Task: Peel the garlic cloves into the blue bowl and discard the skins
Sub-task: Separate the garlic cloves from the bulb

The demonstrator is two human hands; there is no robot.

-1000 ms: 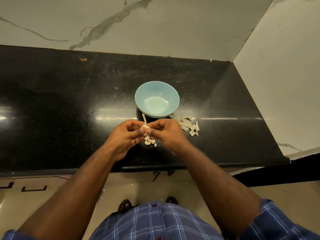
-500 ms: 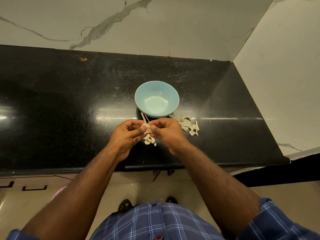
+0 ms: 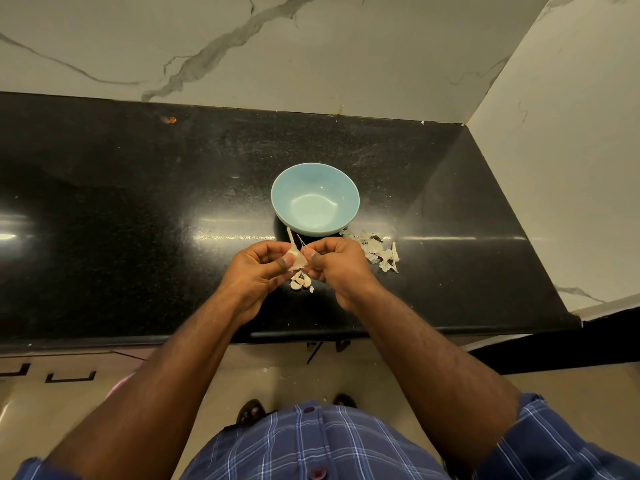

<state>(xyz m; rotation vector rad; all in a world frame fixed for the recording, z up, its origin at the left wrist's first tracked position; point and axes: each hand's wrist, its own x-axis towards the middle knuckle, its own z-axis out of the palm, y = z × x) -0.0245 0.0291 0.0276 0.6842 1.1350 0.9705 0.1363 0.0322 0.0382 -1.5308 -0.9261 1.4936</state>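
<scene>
A pale blue bowl (image 3: 315,199) stands on the black counter (image 3: 138,202), and I see nothing inside it. Just in front of it, my left hand (image 3: 254,271) and my right hand (image 3: 337,266) together pinch a garlic piece (image 3: 297,257) with a long dry stem pointing up toward the bowl. A thin strand of skin sticks up beside my right fingertips. Below my hands, several loose garlic cloves (image 3: 300,280) lie on the counter. A heap of papery skins (image 3: 375,249) sits to the right of the bowl.
Marble walls close the counter at the back (image 3: 311,53) and on the right (image 3: 571,168). A small orange speck (image 3: 169,119) lies at the far left back. The counter's front edge (image 3: 311,336) runs just below my wrists; floor and sandalled feet show underneath.
My fingers have shifted slightly on the garlic piece, and a thin strand of skin has been pulled away on the right side. The bowl and the skin heap stay put.
</scene>
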